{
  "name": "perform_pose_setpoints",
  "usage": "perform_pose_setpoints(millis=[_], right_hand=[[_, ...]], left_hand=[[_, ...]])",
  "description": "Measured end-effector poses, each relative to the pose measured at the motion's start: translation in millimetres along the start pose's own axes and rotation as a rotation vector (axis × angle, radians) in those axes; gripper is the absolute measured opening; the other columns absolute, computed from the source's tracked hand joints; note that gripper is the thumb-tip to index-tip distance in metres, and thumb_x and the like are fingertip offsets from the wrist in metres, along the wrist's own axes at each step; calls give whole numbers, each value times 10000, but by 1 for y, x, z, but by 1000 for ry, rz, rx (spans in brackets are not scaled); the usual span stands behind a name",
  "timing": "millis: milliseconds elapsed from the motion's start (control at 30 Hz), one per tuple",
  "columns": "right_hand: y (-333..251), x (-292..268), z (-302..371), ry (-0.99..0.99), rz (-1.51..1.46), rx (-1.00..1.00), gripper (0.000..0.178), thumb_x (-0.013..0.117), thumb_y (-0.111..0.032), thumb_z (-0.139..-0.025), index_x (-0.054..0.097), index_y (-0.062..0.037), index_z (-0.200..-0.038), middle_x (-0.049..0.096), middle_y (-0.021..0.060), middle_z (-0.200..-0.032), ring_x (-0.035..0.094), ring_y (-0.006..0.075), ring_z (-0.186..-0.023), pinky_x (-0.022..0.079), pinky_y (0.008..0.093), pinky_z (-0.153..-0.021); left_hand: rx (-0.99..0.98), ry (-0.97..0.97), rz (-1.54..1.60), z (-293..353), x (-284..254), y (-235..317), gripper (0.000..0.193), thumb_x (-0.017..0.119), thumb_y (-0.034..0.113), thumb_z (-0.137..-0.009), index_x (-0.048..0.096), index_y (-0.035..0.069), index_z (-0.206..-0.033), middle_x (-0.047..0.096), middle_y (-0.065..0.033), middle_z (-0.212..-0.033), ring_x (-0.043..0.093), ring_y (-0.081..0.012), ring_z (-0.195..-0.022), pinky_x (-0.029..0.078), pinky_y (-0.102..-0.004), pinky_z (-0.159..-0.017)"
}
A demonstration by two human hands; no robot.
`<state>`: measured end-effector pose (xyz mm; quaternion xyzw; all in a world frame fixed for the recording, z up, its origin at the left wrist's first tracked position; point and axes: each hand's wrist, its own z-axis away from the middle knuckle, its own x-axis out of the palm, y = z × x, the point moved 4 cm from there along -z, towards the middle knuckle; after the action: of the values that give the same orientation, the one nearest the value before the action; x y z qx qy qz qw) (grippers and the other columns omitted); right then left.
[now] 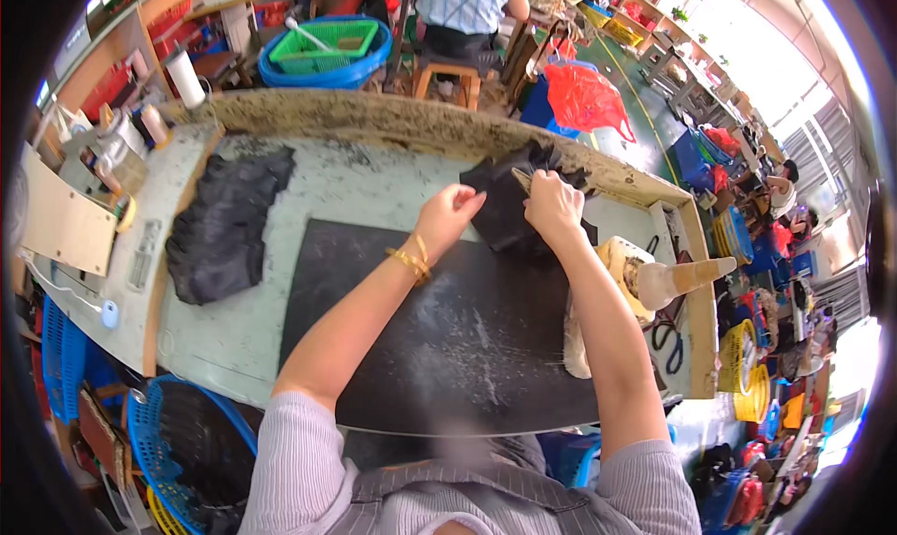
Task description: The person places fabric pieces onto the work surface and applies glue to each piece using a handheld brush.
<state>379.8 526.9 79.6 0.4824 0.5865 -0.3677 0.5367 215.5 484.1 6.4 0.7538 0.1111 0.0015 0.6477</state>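
Observation:
A dark, ragged-edged piece of black material (pixel 500 219) lies at the back right of the bench, partly over a black mat (pixel 439 348). My left hand (pixel 447 219), with a yellow band at the wrist, has its fingers pinched at the near left edge of this piece. Over its middle, my right hand (pixel 553 203) is closed around a small tan, pointed tool (pixel 521 177); its kind is mostly hidden by my fingers. A stack of similar black pieces (pixel 229 222) rests on the left of the bench.
A cream block with a pale cone-shaped holder (pixel 668 283) stands right of my right forearm, beside dark-handled scissors (pixel 666 334). A raised wooden rim (pixel 374 114) borders the bench. A blue basket (pixel 192 432) stands lower left. Another person (pixel 470 12) sits beyond the bench.

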Motion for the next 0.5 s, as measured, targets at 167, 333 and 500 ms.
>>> perform_pose_setpoints(millis=[167, 333, 500], right_hand=[[1, -21, 5, -112, -206, 81, 267, 691, -217, -737, 574, -34, -893, 639, 161, -863, 624, 341, -871, 481, 440, -722], [28, 11, -21, -520, -1160, 251, 67, 613, -93, -786, 582, -47, -822, 583, 48, -692, 521, 152, -497, 382, 276, -437], [22, 17, -1, -575, -1333, 173, 414, 566, -64, -837, 501, -69, -1246, 586, -39, -811, 423, 22, -478, 316, 181, -401]], left_hand=[[-266, -136, 211, -37, 32, -4, 401, 594, 391, -871, 599, 3, -972, 622, -15, -862, 560, -97, -748, 447, -236, -706], [-427, -207, 524, -60, 61, 14, 428, 626, 469, -820, 636, 41, -825, 631, -34, -784, 550, -98, -587, 417, -259, -505], [-537, -30, 619, -61, 55, -4, 302, 685, 320, -813, 649, 24, -859, 653, -89, -813, 614, -168, -626, 470, -292, -513]])
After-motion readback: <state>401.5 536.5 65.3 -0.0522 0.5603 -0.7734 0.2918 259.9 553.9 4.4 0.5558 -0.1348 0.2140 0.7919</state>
